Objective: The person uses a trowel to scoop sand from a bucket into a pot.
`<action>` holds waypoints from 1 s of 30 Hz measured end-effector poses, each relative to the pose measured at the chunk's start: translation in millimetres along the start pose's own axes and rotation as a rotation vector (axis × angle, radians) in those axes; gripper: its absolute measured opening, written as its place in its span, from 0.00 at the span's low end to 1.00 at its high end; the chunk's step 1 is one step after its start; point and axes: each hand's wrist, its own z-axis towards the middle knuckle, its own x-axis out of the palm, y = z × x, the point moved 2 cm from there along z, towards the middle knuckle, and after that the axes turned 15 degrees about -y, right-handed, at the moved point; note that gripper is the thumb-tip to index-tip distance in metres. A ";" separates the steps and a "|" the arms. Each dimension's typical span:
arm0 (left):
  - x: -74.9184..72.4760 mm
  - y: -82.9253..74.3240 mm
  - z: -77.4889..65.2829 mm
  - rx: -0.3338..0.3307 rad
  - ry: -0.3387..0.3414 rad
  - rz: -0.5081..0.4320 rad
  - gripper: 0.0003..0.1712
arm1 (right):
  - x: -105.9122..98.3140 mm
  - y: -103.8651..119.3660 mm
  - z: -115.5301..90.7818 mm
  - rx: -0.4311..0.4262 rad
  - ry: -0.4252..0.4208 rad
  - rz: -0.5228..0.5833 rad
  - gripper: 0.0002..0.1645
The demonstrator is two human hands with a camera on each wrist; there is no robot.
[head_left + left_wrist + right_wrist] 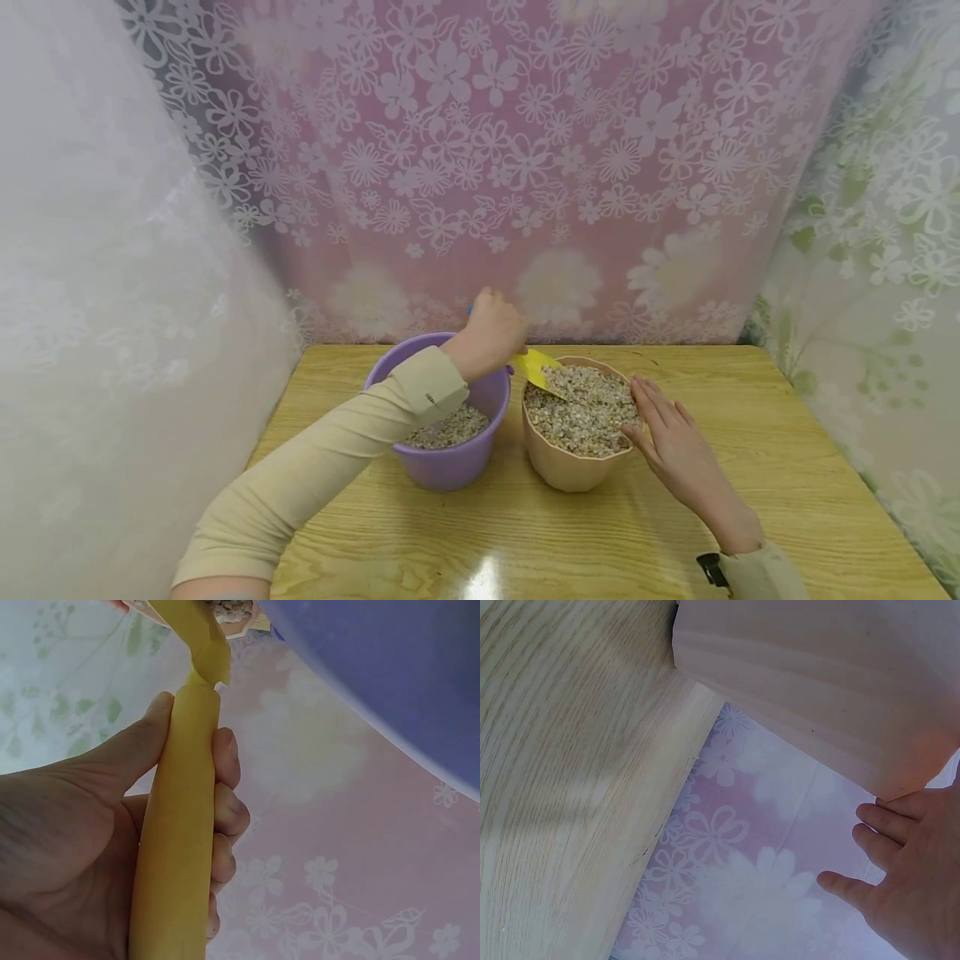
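Note:
In the head view my left hand [491, 335] reaches over the purple bucket [442, 467] and grips a yellow trowel [536, 371] by its handle. The left wrist view shows fingers and thumb wrapped round that thick yellow handle [176, 825]. The trowel's blade tip lies in the pale gravel [588, 408] that fills the peach flower pot [562, 471] almost to the rim. My right hand [678, 450] rests with extended fingers against the pot's right side; in the right wrist view its fingers [889, 825] are at the pot wall [817, 690]. More gravel [450, 427] lies in the purple bucket.
Both containers stand side by side on a wooden table [390, 542]. A pink floral curtain [487, 183] hangs right behind the table's back edge. White sheeting [135, 292] is at the left, and a leaf-patterned sheet [885, 333] at the right.

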 end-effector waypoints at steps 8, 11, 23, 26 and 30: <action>-5.9 2.5 -9.3 -0.002 0.026 0.004 0.21 | 0.9 -0.9 -0.3 -0.004 -0.007 0.004 0.42; -9.8 2.3 -12.2 0.003 0.044 0.021 0.21 | 1.4 -1.5 -0.5 -0.004 -0.006 0.005 0.42; -28.3 -4.9 -33.7 0.111 0.023 0.184 0.19 | 1.0 0.1 0.4 -0.003 -0.004 0.016 0.42; -29.6 -3.8 -37.6 0.109 -0.020 0.221 0.17 | 0.9 0.0 0.1 -0.003 -0.002 0.015 0.42; -29.5 0.9 -42.0 0.092 -0.081 0.273 0.15 | 1.1 0.1 -0.4 -0.002 -0.003 0.023 0.42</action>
